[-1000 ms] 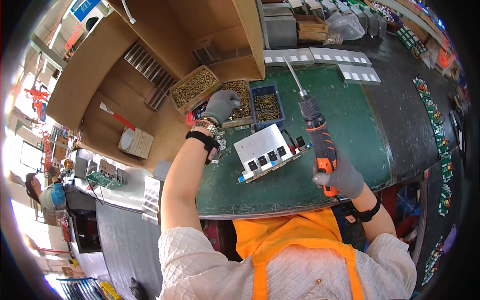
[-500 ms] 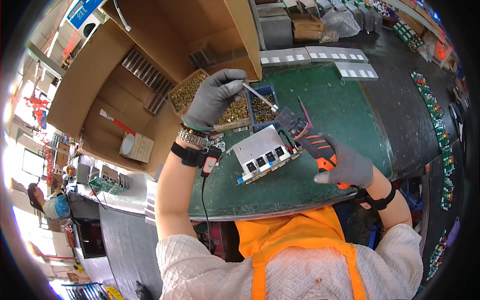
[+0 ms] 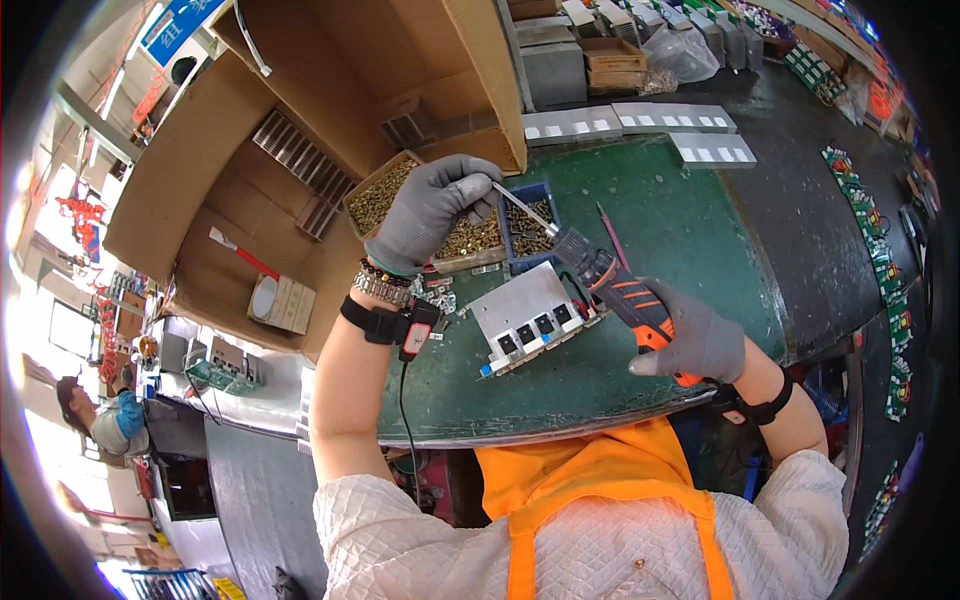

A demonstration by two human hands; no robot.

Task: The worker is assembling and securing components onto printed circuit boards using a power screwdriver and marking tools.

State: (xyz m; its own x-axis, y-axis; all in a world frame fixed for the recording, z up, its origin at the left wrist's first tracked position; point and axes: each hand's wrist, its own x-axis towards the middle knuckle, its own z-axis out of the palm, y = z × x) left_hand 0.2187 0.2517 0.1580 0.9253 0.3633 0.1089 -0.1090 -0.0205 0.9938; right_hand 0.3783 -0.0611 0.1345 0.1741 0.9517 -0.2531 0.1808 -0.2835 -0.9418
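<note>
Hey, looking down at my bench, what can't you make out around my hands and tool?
- Head view: whether the left hand holds a screw at the bit tip; gloved fingers hide it.
- Head view: part of the power screwdriver's handle; the right hand covers it.
- Head view: fine parts on the circuit boards at far right; too small.

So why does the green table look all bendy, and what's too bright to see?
In the head view, the fisheye lens curves the front edge of the scuffed green worktop; far left in that view, white window panes glare, washed out; in the head view's middle, the black-and-orange power screwdriver looks fairly sharp.
</note>
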